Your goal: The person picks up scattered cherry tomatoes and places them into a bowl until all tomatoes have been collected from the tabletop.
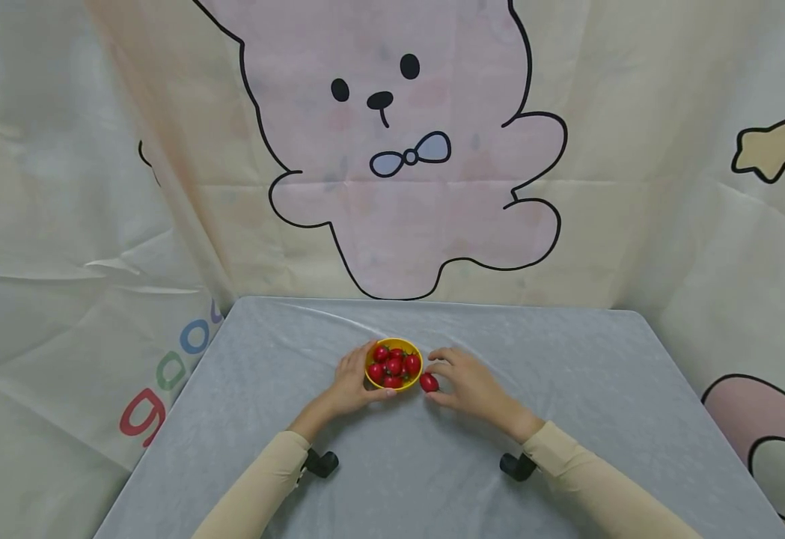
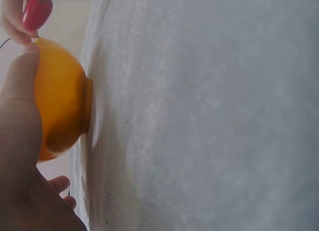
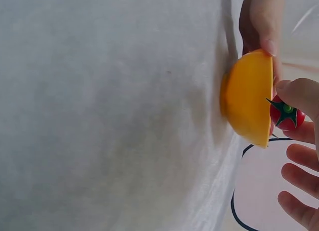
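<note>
A yellow bowl (image 1: 369, 379) with several red cherry tomatoes (image 1: 394, 366) in it stands on the table. My left hand (image 1: 352, 383) holds the bowl from its left side, thumb at the near rim and fingers around the far side. My right hand (image 1: 465, 385) pinches one cherry tomato (image 1: 429, 382) between thumb and index finger, just right of the bowl. In the right wrist view that tomato (image 3: 294, 122) shows its green calyx, and the other fingers are spread apart. The left wrist view shows the bowl's side (image 2: 60, 91) and its foot on the cloth.
A grey-blue cloth (image 1: 432, 479) covers the table. Behind it hangs a cream curtain (image 1: 608, 187) printed with a pink bear. More printed curtain stands at the left and right sides. A black wrist mount (image 1: 321, 463) sits on each wrist.
</note>
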### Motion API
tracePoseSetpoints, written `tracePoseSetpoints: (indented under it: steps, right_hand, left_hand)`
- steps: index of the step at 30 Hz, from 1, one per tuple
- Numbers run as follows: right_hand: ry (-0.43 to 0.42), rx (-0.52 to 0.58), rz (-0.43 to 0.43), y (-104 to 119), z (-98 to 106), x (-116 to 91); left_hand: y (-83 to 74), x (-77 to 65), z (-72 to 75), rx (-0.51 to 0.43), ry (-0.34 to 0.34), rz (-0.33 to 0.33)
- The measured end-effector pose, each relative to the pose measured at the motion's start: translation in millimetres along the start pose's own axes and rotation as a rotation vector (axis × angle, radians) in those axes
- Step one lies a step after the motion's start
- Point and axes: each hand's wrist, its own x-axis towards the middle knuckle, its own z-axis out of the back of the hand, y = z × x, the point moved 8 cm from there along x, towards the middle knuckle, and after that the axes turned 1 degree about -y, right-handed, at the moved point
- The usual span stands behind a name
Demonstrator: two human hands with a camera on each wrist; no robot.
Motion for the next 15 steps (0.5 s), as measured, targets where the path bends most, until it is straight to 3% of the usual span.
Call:
tracePoseSetpoints:
  steps: [7, 15]
  right_hand:
    - [0.011, 0.0, 0.012, 2.4, 7.3, 11.5]
    - [0.013, 0.0, 0.031, 4.0, 12.3, 23.0]
  left_hand:
    - [-1.8, -0.4, 1.7, -0.001, -0.024, -0.024]
    - [-0.3, -0.6, 0.5, 0.007, -0.013, -0.008]
